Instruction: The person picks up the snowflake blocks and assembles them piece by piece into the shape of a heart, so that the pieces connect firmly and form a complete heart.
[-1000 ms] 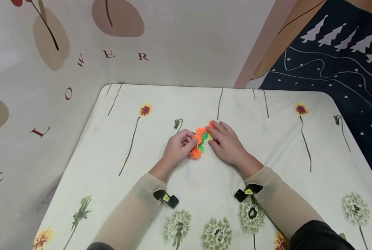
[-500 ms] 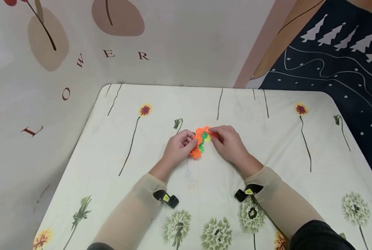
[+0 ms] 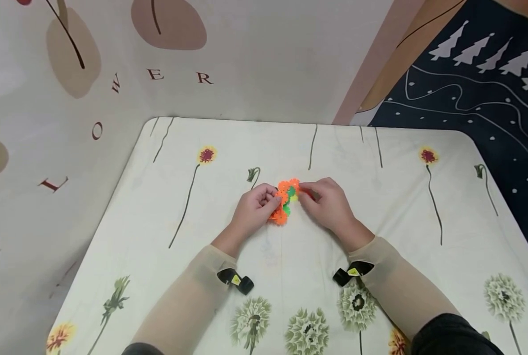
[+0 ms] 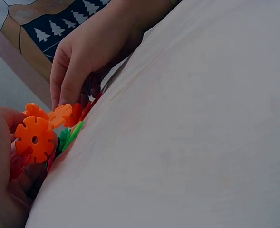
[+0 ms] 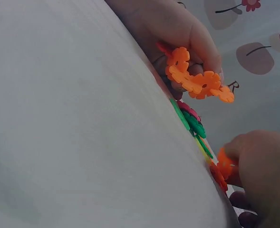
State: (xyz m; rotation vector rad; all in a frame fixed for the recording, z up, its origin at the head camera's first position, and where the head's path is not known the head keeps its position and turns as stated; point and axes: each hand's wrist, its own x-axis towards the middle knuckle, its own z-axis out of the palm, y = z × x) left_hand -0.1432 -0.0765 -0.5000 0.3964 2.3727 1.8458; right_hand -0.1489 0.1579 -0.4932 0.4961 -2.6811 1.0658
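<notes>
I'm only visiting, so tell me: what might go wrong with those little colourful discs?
The joined orange discs in the left hand might pop apart if squeezed too hard. The right hand has its fingertips at another orange disc, which could slip. Green pieces sit between the hands and might get knocked aside.

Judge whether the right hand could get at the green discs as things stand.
Probably yes: the green discs sit close by, partly uncovered. The right hand may need to release the orange disc it seems to pinch and work around the orange chain in the left hand.
</notes>
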